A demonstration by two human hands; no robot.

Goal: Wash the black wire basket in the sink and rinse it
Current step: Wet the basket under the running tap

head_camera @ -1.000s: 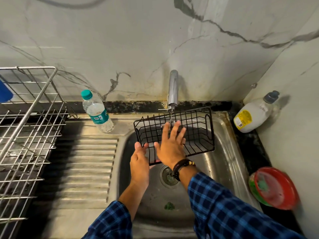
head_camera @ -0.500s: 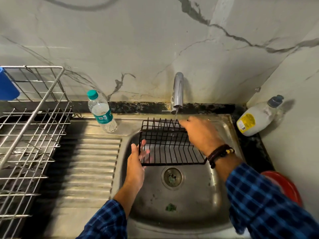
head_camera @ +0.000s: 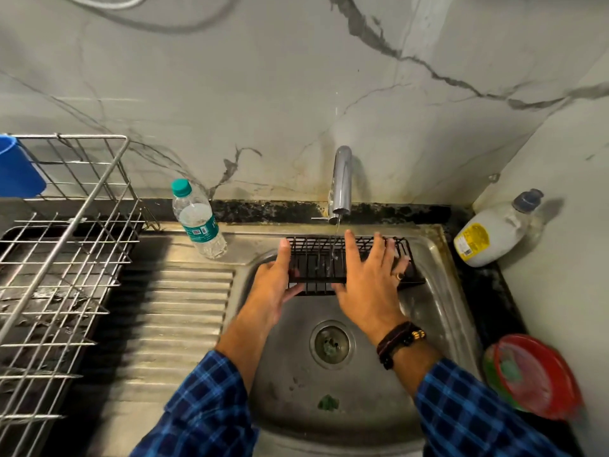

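Observation:
The black wire basket is held at the back of the steel sink, right under the tap. A thin stream of water falls onto its wires. My left hand holds the basket's left end, thumb up along the side and fingers under the bottom. My right hand lies flat on the basket's right half with the fingers spread and straight. Both hands hide parts of the basket.
A water bottle stands on the sink's back left rim. A white soap bottle leans in the right corner, and a red and green bowl sits on the right counter. A steel dish rack fills the left. A green scrap lies near the drain.
The basket has tipped and moved back under the tap. My right hand left the far right rim and now lies flat on it, while my left hand shifted up along the left end.

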